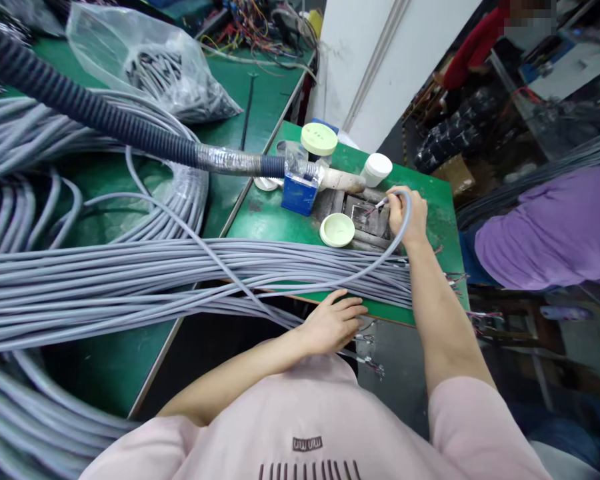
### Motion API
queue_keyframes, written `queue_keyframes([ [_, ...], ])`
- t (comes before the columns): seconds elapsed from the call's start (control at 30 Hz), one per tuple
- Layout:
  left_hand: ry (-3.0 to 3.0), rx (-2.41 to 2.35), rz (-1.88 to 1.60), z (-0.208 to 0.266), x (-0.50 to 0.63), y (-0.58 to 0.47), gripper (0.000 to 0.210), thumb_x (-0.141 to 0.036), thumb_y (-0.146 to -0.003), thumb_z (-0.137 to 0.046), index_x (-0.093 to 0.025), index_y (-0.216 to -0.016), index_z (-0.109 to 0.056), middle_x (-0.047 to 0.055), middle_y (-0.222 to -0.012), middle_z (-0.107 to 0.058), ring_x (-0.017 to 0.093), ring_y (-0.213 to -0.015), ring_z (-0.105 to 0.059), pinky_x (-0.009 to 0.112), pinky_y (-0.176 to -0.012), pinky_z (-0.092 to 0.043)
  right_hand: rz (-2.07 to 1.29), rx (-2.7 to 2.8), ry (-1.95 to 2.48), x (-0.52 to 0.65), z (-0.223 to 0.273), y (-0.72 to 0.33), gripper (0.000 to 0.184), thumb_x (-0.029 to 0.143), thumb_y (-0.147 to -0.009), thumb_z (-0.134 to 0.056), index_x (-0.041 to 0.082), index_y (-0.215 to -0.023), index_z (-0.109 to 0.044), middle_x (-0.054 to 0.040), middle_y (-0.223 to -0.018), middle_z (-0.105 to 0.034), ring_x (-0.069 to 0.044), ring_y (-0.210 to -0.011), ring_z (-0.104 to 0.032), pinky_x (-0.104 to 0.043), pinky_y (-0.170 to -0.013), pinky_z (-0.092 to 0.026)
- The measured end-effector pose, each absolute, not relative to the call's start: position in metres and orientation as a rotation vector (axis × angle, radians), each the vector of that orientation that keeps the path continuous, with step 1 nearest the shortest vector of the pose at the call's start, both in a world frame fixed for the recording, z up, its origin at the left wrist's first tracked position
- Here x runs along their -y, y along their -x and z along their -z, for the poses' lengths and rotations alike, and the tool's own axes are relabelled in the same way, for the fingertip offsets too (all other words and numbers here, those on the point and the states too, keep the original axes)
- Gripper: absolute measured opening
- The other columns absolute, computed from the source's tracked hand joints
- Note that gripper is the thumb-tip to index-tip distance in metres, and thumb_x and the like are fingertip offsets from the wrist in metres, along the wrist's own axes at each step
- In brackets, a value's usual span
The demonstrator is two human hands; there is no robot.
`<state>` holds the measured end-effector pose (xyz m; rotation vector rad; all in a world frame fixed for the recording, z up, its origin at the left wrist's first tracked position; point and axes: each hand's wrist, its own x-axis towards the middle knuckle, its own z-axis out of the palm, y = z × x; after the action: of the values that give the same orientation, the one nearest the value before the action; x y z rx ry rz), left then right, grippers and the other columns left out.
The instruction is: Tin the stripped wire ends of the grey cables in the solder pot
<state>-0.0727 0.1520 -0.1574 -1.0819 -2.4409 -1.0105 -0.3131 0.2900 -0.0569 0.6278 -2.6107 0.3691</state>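
My right hand [411, 212] is closed around a grey cable [393, 248] near its end. The cable loops up over the hand, and thin stripped wires [371, 211] stick out from its tip to the left. Those wires are over or touching a small square metal pot [363, 219] with a shiny surface, like a solder pot; contact is hard to make out. My left hand [334, 323] lies at the table's front edge, fingers stretched out, beside a long bundle of grey cables [280, 261]. It holds nothing that I can see.
A dark ribbed hose [145, 143] ends in a nozzle [343, 180] beside the pot, near a blue block [299, 195]. Around it stand a pale green dish [337, 230], a white tub [377, 169] and a lidded jar [319, 140]. A person in purple [555, 230] is at right.
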Motion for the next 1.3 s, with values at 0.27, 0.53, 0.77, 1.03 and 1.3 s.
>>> queue_keyframes([
  [0.27, 1.083, 2.43, 0.993, 0.158, -0.151, 0.072, 0.022, -0.026, -0.092, -0.048, -0.019, -0.106, -0.063, 0.005, -0.128, -0.062, 0.02, -0.127, -0.047, 0.044, -0.117, -0.016, -0.275, 2.687, -0.621, -0.287, 0.064, 0.32, 0.023, 0.026, -0.092, -0.04, 0.019, -0.097, -0.062, -0.0107, -0.096, -0.069, -0.028, -0.091, -0.06, -0.039, -0.084, -0.043],
  [0.53, 1.103, 2.481, 1.145, 0.153, -0.15, 0.073, 0.025, -0.024, -0.091, -0.051, -0.018, -0.11, -0.065, 0.009, -0.128, -0.061, 0.024, -0.129, -0.047, 0.05, -0.117, -0.019, -0.341, 2.654, -0.638, -0.288, 0.065, 0.321, 0.023, 0.028, -0.091, -0.04, 0.02, -0.092, -0.062, -0.0089, -0.092, -0.069, -0.026, -0.089, -0.059, -0.039, -0.084, -0.043],
  [0.77, 1.768, 1.861, 2.659, 0.06, -0.105, 0.06, 0.029, -0.029, -0.091, -0.056, -0.021, -0.116, -0.068, 0.008, -0.116, -0.069, 0.021, -0.109, -0.064, 0.029, -0.097, -0.05, -0.675, 2.327, -0.878, -0.295, 0.016, 0.232, 0.022, 0.029, -0.095, -0.044, 0.022, -0.102, -0.063, -0.0079, -0.104, -0.069, -0.025, -0.102, -0.06, -0.044, -0.094, -0.045],
  [1.03, 0.089, 1.33, 3.13, 0.075, -0.125, 0.079, 0.042, -0.044, -0.067, -0.081, -0.014, -0.096, -0.073, 0.005, -0.076, -0.07, 0.011, -0.067, -0.063, 0.025, -0.072, -0.054, -0.849, 2.142, -1.267, -0.308, 0.042, 0.12, 0.036, 0.017, -0.088, -0.056, 0.034, -0.12, -0.055, -0.0036, -0.115, -0.069, -0.026, -0.111, -0.061, -0.051, -0.091, -0.052],
  [1.3, -0.128, 1.155, 3.128, 0.084, -0.147, 0.071, 0.037, -0.041, -0.064, -0.084, -0.011, -0.083, -0.074, 0.003, -0.069, -0.066, 0.009, -0.061, -0.058, 0.022, -0.064, -0.048, -0.957, 2.197, -1.323, -0.324, 0.066, 0.084, 0.041, 0.011, -0.091, -0.048, 0.03, -0.127, -0.055, -0.008, -0.117, -0.068, -0.027, -0.115, -0.059, -0.052, -0.09, -0.052],
])
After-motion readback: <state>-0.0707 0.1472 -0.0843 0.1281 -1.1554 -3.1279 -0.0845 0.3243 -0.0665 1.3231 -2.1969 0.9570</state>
